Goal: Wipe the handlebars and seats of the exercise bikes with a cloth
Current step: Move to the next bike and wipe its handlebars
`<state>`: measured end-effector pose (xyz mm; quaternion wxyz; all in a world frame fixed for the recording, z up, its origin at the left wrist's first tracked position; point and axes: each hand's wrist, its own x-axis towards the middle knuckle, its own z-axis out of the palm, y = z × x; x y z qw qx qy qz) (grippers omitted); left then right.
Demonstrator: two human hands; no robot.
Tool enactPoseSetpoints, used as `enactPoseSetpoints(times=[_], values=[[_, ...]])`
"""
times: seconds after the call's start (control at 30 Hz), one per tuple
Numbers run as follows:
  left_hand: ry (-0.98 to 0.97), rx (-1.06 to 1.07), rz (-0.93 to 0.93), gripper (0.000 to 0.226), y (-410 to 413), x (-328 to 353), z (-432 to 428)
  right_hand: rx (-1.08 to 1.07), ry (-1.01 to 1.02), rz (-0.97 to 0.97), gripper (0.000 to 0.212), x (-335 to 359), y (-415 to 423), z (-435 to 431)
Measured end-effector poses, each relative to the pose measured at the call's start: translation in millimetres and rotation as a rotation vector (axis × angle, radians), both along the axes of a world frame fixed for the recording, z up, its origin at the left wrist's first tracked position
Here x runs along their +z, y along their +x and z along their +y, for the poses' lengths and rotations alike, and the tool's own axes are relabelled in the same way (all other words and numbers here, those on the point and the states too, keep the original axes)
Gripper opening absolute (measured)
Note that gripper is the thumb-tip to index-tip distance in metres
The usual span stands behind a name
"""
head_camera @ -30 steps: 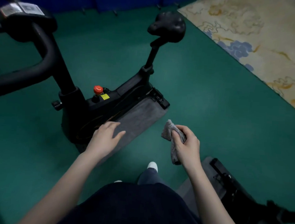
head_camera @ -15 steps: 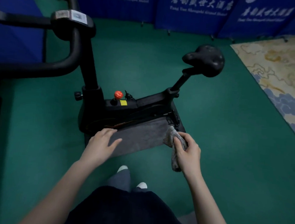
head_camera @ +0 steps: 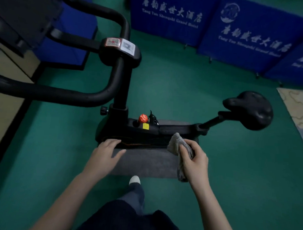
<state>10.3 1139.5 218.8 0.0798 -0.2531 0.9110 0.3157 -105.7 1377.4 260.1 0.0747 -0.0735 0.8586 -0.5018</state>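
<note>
Cloth (head_camera: 176,144): grey and bunched, pinched between the thumb and curled fingers of the right hand (head_camera: 195,160). One end stands up and a tail hangs below the palm.
Left hand (head_camera: 104,154): fingers straight and relaxed, holding nothing. It appears over the bike frame (head_camera: 172,129)'s lower casing, but contact cannot be told.
Seat (head_camera: 250,110): black, on a slanted post at right, apart from the cloth.
Handlebars (head_camera: 61,93): black loop at upper left, with the near bar running to the left edge. They are well apart from both hands.
Risk, loose tail: it probably snags on the red knob (head_camera: 143,118) or the small lever beside it if the cloth passes low over the frame.
Risk, footing: the shoe (head_camera: 135,180) stands just beside the near edge of the grey mat (head_camera: 145,164), and a forward step may catch that edge.
Risk, near bar: leaning left may bump an arm against it.
Open room: the green floor (head_camera: 240,179) lies bare right of the seat and before the mat.
Edges: blue screens (head_camera: 246,32) close the far side, a patterned rug (head_camera: 300,112) borders the right, and dark furniture (head_camera: 21,13) crowds the handlebars.
</note>
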Motion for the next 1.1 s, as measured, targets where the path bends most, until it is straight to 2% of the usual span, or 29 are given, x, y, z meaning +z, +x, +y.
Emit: enactPoseSetpoints(times=[0.17,0.33,0.63,0.9,1.1], values=[[-0.014,0.086,-0.009,0.053,-12.6,-0.6,-19.2,0.106,-0.059,0.04,0.013,17.5,-39.9,-39.5],[0.02,0.261,-0.019,0.053,-6.2,5.0,-30.2,0.273,-0.075,0.031,0.013,28.7,-60.1,-72.6],[0.011,0.677,0.016,0.051,11.7,14.8,-23.9,0.593,-0.114,0.064,0.01,48.2,-102.7,-124.1],[-0.061,1.066,0.071,0.047,9.4,32.1,6.7,0.86,-0.266,0.135,0.012,90.8,-146.7,-152.2],[-0.13,1.245,0.142,0.048,10.7,49.8,25.8,1.067,-0.371,0.124,0.012,117.5,-149.1,-187.1]])
